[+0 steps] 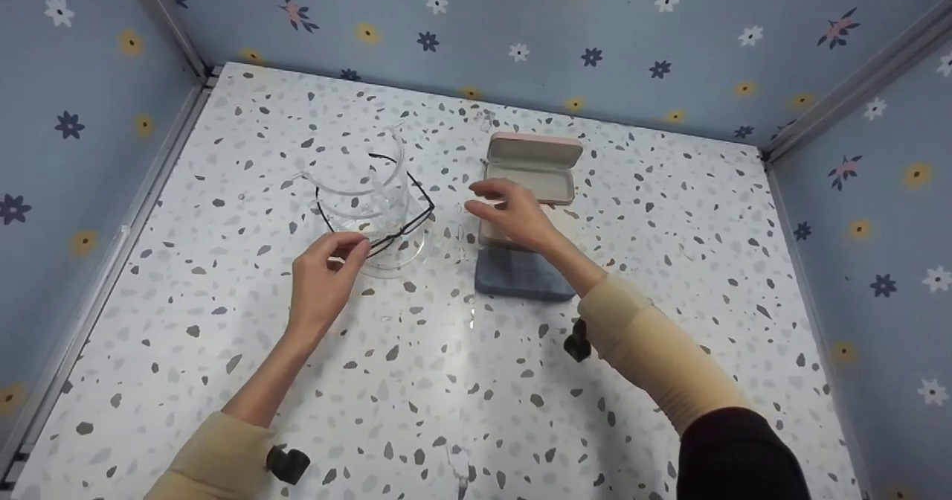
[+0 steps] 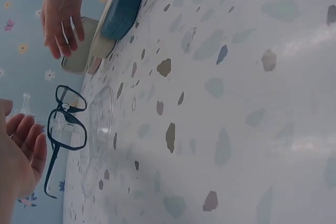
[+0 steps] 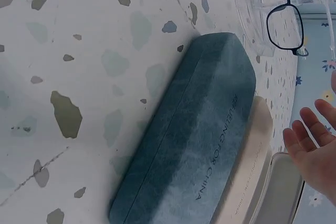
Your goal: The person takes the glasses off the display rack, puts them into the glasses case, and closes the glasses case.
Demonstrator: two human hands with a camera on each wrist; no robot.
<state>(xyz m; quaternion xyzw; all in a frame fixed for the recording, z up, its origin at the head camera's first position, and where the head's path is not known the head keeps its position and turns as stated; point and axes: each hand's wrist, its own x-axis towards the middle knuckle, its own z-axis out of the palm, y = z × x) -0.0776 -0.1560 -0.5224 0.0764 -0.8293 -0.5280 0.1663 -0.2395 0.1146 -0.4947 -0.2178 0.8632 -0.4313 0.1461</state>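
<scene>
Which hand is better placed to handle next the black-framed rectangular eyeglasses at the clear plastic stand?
Likely the left hand: it is directly at the near side of the eyeglasses. The right hand is farther from them, near the oblong cream case.

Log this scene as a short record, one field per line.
Surface: white speckled table
Eyewear: black-framed glasses, temples unfolded, at the clear stand
Left hand: left hand at the near side of the glasses; whether it grips them, cannot tell
Right hand: right hand above the cases, holding nothing
Nearest case: blue case, closed
Middle case: cream case, closed, partly hidden by the hand in the head view
Farthest case: pink case, lid open
</scene>
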